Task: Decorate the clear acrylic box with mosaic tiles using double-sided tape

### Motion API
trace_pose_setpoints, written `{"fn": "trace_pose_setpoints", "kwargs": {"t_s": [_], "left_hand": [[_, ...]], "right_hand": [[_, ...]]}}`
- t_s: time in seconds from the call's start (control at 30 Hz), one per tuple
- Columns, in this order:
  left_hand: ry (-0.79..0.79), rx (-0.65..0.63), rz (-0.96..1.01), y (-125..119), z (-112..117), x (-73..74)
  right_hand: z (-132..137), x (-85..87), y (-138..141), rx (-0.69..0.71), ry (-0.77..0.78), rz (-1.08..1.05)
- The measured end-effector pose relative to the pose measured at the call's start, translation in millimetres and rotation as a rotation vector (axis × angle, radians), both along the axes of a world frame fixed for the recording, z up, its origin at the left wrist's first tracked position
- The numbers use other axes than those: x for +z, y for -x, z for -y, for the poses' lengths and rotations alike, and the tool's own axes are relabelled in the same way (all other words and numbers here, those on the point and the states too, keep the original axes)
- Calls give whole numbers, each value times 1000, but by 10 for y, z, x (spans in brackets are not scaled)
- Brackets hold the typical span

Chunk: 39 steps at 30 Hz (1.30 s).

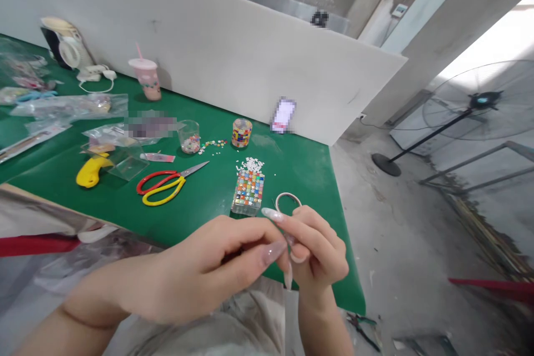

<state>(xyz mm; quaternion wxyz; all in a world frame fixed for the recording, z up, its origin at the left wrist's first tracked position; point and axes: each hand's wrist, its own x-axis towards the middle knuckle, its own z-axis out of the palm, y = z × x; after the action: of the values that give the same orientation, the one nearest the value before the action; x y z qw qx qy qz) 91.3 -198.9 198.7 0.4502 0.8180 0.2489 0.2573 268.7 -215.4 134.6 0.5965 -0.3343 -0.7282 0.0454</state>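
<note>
My left hand (pixel 217 267) reaches in from the lower left with thumb and fingers pinched together. Its fingertips meet those of my right hand (pixel 319 247), which is curled with the index finger laid across them. Whatever sits between the fingertips is too small or hidden to make out. Just beyond the right hand shows a thin pale ring (pixel 288 194), partly covered by the fingers. A clear box covered in colourful mosaic tiles (pixel 249 189) stands close in front of both hands. Behind it lies a heap of small white tiles (pixel 253 165).
On the green table (pixel 200 217) are red-and-yellow scissors (pixel 171 182), a yellow tool (pixel 92 171), a clear cup of beads (pixel 191 139), a mosaic-covered jar (pixel 242 133), a pink tumbler (pixel 147 79) and a phone (pixel 283 115) against the white partition (pixel 200 39). A fan (pixel 484 100) stands right.
</note>
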Motion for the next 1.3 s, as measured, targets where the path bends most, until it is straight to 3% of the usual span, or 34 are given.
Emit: {"fn": "trace_pose_setpoints", "kwargs": {"t_s": [0.17,0.43,0.6,0.77,0.93,1.1,1.3], "left_hand": [[-95,33,-21,-48,38,41],[74,-47,17,-92,3,19],[52,32,38,-149,17,6],[36,76,83,-221,29,14],[122,89,197,-291,59,-7],[207,89,257,-327,97,-36],[294,91,267,-384,112,-24]], "right_hand": [[30,34,-18,-78,-58,23],[55,81,-55,-98,-108,86],[79,99,-82,-106,-119,167],[85,48,-13,-188,-151,86],[66,-5,54,-246,-198,33],[21,-22,124,-211,-273,-77],[48,-19,226,-122,-184,-278]]}}
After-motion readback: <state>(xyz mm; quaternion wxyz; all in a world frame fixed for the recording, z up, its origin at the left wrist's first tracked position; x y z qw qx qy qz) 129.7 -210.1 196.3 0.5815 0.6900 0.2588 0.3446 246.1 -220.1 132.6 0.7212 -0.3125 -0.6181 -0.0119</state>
